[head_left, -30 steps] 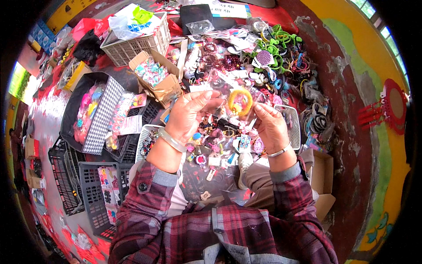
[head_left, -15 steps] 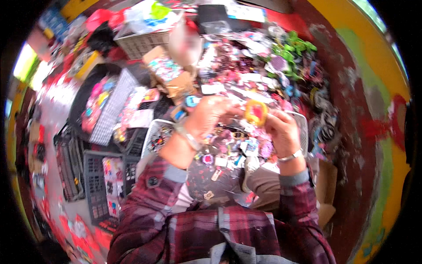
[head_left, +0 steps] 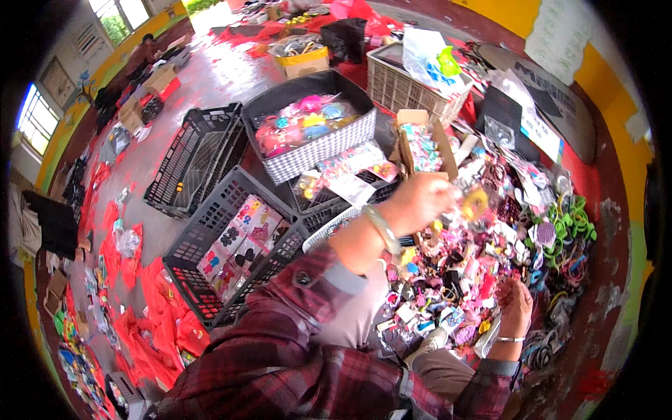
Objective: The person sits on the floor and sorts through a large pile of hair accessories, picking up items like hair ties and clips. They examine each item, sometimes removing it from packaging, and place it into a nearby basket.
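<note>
A dark crate [head_left: 183, 280] holds carded pieces [head_left: 241, 245], laid flat, probably to save them bending. A houndstooth basket [head_left: 318, 150] keeps packets [head_left: 308, 126] together; the left forearm [head_left: 353, 245] partly blocks a white basket [head_left: 329, 225]. Beside a cardboard box [head_left: 413, 117], the left hand [head_left: 423, 203], blurred, seems to pinch a yellow ring [head_left: 479, 198] at one side, likely leaving the rest in sight, above the heap [head_left: 448, 280]. The right hand [head_left: 514, 304] curls its fingers over it; whether they grip anything, I cannot tell. Green bands [head_left: 570, 224] lie beyond.
</note>
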`<state>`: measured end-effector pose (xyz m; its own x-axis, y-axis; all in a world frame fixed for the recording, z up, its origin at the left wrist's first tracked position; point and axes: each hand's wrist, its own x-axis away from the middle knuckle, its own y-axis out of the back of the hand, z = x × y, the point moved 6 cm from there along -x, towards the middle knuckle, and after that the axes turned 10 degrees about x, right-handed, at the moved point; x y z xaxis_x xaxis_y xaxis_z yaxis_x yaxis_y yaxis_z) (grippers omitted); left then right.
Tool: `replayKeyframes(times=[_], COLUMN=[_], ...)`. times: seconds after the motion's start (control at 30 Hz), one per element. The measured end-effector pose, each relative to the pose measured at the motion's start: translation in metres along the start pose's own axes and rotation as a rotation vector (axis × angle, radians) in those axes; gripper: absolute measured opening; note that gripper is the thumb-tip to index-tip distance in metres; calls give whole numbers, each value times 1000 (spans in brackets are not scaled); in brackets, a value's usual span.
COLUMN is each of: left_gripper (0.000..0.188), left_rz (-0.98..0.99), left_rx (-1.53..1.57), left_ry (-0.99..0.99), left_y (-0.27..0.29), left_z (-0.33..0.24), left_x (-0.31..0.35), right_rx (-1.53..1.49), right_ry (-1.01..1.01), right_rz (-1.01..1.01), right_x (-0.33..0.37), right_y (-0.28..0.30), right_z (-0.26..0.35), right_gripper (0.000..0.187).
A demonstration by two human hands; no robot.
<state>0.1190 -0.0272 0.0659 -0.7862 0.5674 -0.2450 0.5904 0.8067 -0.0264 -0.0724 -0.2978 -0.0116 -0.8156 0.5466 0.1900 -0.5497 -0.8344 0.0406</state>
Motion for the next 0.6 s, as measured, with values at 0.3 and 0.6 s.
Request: replayKeyframes(times=[0.3, 0.6], left_gripper=[18, 18], left_rz=[-680, -1060], left_rx=[73, 20], left_ry=[178, 269], left_y=[274, 422], left_z=[28, 62], left_x=[72, 102], right_rx=[166, 202], right_ry=[-160, -212], right_rz=[91, 182], right_x=[-20, -35], right_y=[-23, -56], right_z=[-42, -71], right_gripper=[18, 21])
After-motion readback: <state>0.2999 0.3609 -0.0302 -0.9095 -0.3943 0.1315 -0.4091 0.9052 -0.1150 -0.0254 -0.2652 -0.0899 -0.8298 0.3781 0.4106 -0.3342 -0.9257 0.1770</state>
